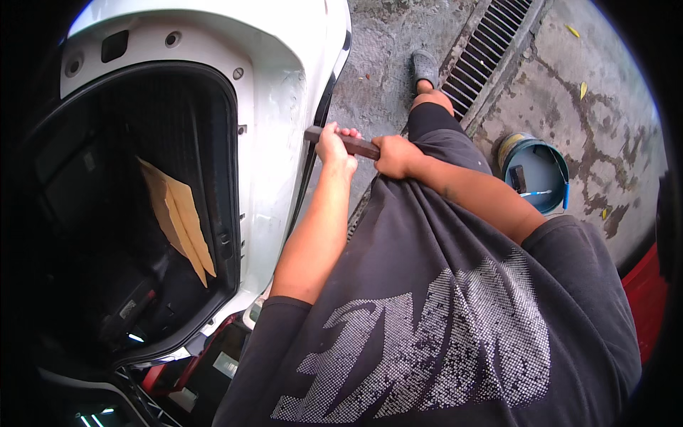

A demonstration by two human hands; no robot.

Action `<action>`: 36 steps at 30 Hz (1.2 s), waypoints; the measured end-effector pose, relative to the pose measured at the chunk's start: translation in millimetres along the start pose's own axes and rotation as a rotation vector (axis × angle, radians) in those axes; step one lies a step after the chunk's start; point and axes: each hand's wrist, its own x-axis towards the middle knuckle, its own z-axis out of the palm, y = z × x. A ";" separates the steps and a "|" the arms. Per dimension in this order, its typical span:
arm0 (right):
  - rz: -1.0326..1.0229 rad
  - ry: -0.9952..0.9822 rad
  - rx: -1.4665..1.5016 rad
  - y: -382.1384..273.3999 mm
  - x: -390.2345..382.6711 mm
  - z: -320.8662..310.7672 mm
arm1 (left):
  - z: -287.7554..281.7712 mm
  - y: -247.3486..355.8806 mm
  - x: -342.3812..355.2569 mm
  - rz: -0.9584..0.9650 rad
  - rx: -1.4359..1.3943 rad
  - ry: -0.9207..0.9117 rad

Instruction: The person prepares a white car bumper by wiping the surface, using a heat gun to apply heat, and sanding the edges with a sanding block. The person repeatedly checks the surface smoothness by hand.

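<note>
The left hand (334, 151) and right hand (395, 156) are both grasping a brown bar (364, 148) beside the white car (274, 142). A bucket (507, 151) is standing on the concrete floor (612, 78).

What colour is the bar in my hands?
Dark brown; the bar shows best in the head view.

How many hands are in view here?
2: the left hand near the middle of the brown bar, the right hand gripping its right end. No others show.
</note>
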 end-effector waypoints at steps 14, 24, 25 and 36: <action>0.036 0.031 0.034 -3.4 4.4 -12.0 | 25.1 0.3 -3.3 0.065 0.018 0.067; 0.046 0.039 0.042 -9.8 5.8 6.5 | 18.2 4.0 5.3 0.057 0.073 0.084; 0.043 0.041 0.051 -12.8 5.4 1.9 | 17.5 7.6 7.2 0.049 0.070 0.069; 0.066 0.018 0.083 3.1 -12.4 -33.8 | 23.0 4.6 -0.4 -0.026 0.177 -0.164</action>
